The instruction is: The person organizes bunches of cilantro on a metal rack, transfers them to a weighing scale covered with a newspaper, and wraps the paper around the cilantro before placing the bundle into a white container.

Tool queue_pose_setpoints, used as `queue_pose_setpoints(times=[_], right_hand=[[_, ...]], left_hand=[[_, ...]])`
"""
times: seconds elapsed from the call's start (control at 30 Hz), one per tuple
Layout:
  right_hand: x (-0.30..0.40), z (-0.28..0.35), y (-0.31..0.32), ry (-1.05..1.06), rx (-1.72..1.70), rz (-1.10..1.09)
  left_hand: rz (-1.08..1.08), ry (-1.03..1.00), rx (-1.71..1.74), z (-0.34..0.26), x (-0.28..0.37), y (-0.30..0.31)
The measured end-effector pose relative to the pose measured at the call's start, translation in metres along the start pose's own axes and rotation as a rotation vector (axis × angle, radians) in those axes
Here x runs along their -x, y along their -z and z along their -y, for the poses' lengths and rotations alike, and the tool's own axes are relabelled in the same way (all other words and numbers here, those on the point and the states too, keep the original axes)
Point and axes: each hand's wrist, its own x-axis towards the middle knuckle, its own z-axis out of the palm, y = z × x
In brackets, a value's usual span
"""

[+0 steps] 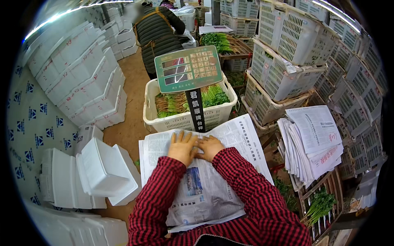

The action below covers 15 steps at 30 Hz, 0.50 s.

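Both hands rest on sheets of newspaper spread over something in front of me; what lies beneath the paper is hidden. My left hand presses down near the far edge, palm down with its fingers spread forward. Beside it, almost touching it, my right hand lies on the same paper with its fingers angled to the left. The paper bulges and creases toward my body. Just past the far edge rises the dark post of a platform scale, topped by its green display and keypad.
Behind the scale stands a white plastic crate of leafy green stalks. Stacked newspapers and a bunch of greens lie on a rack at right. White foam boxes stand left, stacked crates right. A person bends farther back.
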Motion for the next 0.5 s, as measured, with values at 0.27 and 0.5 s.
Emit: queue_pose_setpoints(times=[0.27, 0.5], right_hand=[[0.010, 0.003, 0.021, -0.077, -0.182, 0.044], [-0.005, -0.008, -0.008, -0.100, -0.250, 0.079]], left_hand=[[0.115, 0.364, 0.166, 0.076, 0.023, -0.066], [0.232, 0.523, 0.347, 0.088, 0.026, -0.085]])
